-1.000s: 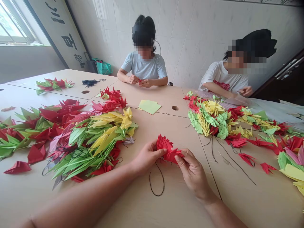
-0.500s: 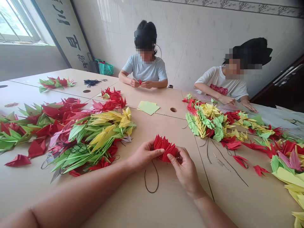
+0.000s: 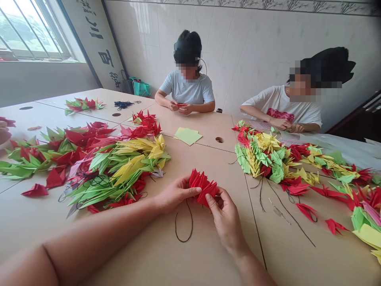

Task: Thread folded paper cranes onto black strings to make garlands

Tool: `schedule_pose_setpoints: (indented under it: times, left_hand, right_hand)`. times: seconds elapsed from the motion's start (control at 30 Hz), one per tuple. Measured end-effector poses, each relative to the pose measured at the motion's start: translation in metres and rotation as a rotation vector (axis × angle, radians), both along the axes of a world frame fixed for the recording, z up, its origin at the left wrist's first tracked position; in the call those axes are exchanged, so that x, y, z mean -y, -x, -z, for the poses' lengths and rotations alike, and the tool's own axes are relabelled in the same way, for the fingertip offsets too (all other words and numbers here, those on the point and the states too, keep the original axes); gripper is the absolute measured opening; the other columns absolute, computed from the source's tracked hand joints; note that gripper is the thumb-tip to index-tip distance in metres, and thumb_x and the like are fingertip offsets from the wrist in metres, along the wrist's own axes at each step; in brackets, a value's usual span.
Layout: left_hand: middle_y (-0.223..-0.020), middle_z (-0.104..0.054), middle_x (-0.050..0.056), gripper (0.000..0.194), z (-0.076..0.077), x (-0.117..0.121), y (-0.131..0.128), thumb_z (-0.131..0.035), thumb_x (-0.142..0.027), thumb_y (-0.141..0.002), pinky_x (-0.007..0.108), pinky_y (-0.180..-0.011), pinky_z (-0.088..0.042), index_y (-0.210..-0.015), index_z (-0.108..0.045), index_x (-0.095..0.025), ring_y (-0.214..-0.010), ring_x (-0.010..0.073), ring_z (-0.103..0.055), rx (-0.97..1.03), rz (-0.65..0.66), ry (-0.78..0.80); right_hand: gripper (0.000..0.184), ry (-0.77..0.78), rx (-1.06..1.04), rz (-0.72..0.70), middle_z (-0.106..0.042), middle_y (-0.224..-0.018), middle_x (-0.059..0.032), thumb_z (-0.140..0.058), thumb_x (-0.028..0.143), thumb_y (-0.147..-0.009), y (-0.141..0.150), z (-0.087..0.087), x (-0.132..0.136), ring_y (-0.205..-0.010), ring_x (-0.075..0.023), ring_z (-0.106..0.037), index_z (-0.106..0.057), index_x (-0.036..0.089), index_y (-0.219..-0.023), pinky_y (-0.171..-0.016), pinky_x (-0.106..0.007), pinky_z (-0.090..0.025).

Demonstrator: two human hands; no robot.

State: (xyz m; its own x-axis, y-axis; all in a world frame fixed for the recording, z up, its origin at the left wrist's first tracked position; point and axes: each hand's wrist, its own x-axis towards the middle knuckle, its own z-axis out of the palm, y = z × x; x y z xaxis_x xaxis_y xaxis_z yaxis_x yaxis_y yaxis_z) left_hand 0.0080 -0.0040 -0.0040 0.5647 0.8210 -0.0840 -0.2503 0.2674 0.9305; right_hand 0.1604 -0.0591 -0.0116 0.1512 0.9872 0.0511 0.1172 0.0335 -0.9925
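A bunch of red origami pieces (image 3: pixel 203 184), pressed together in a pleated stack, is held between my two hands just above the table. My left hand (image 3: pixel 175 196) grips its left side, the thumb lying across the front. On the right side, my right hand (image 3: pixel 225 214) pinches it between thumb and fingers. A thin black cord (image 3: pixel 183 241) hangs from the bunch and loops below it. To the left of my left hand lies a heap of green and yellow origami (image 3: pixel 127 169) with red and pink pieces.
Two co-workers sit across the table: one person (image 3: pixel 187 89) holds red paper, another (image 3: pixel 279 105) works at the right. Strung origami (image 3: pixel 268 149), loose cords and a thin metal tool (image 3: pixel 279 211) lie right. Green paper sheets (image 3: pixel 188 136) lie mid-table. Another person's hand (image 3: pixel 4 133) shows far left.
The view has shifted slightly left. My hands keep their hold on the red bunch. The right co-worker's hands have come together, and another person's hand has appeared at the left edge.
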Motion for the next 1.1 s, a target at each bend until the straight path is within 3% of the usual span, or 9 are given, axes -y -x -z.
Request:
schedule_pose_setpoints:
  times: [0.23, 0.4, 0.57, 0.73, 0.93, 1.1]
  left_hand:
    - [-0.092, -0.063, 0.006, 0.033, -0.0026, 0.0015, 0.0002, -0.068, -0.035, -0.076, 0.029, -0.079, -0.044, -0.101, -0.061, -0.014, -0.085, 0.0163, -0.057, 0.036, 0.019, -0.012]
    - [-0.088, -0.062, 0.004, 0.031, -0.0039, 0.0020, 0.0006, -0.067, -0.037, -0.077, 0.026, -0.073, -0.043, -0.097, -0.062, -0.014, -0.079, 0.0142, -0.055, 0.024, 0.026, -0.035]
    - [-0.087, -0.062, 0.004, 0.032, -0.0031, 0.0008, 0.0004, -0.067, -0.038, -0.077, 0.023, -0.068, -0.042, -0.098, -0.062, -0.015, -0.075, 0.0126, -0.054, 0.009, 0.016, 0.012]
    - [-0.087, -0.062, 0.004, 0.034, 0.0005, -0.0013, 0.0004, -0.067, -0.039, -0.077, 0.022, -0.063, -0.041, -0.099, -0.061, -0.015, -0.073, 0.0121, -0.054, -0.023, -0.062, 0.015]
    - [-0.090, -0.063, 0.003, 0.031, 0.0030, -0.0033, 0.0008, -0.067, -0.036, -0.078, 0.021, -0.066, -0.041, -0.100, -0.060, -0.016, -0.076, 0.0109, -0.055, -0.019, -0.116, 0.066]
    - [-0.091, -0.064, 0.004, 0.025, 0.0017, -0.0017, 0.0010, -0.066, -0.033, -0.079, 0.024, -0.074, -0.044, -0.096, -0.060, -0.015, -0.080, 0.0124, -0.056, 0.037, -0.091, 0.001]
  right_hand:
    - [0.034, 0.045, -0.077, -0.015, -0.068, -0.094, -0.0076, -0.061, 0.046, -0.081, -0.0006, -0.0009, 0.0003, -0.079, -0.0211, -0.062, -0.058, 0.019, -0.102, -0.071, -0.033, -0.051]
    - [0.032, 0.063, -0.121, 0.010, -0.069, -0.095, -0.0059, -0.064, 0.044, -0.079, -0.0006, -0.0009, -0.0003, -0.083, -0.0215, -0.063, -0.058, 0.020, -0.100, -0.072, -0.032, -0.050]
    - [0.032, 0.072, -0.119, 0.037, -0.067, -0.083, -0.0033, -0.066, 0.046, -0.077, -0.0013, 0.0016, -0.0006, -0.070, -0.0184, -0.059, -0.059, 0.020, -0.094, -0.059, -0.027, -0.046]
    - [0.025, 0.023, -0.070, 0.046, -0.063, -0.077, -0.0009, -0.060, 0.046, -0.082, -0.0059, 0.0050, 0.0003, -0.064, -0.0147, -0.050, -0.061, 0.021, -0.084, -0.056, -0.024, -0.042]
    - [0.019, -0.067, -0.061, -0.050, -0.064, -0.077, 0.0000, -0.062, 0.040, -0.082, -0.0089, 0.0037, -0.0051, -0.072, -0.0159, -0.054, -0.064, 0.022, -0.081, -0.068, -0.026, -0.044]
    - [0.023, -0.022, -0.126, -0.054, -0.067, -0.082, -0.0024, -0.066, 0.041, -0.079, -0.0067, 0.0029, -0.0096, -0.074, -0.0177, -0.058, -0.064, 0.021, -0.089, -0.070, -0.028, -0.048]
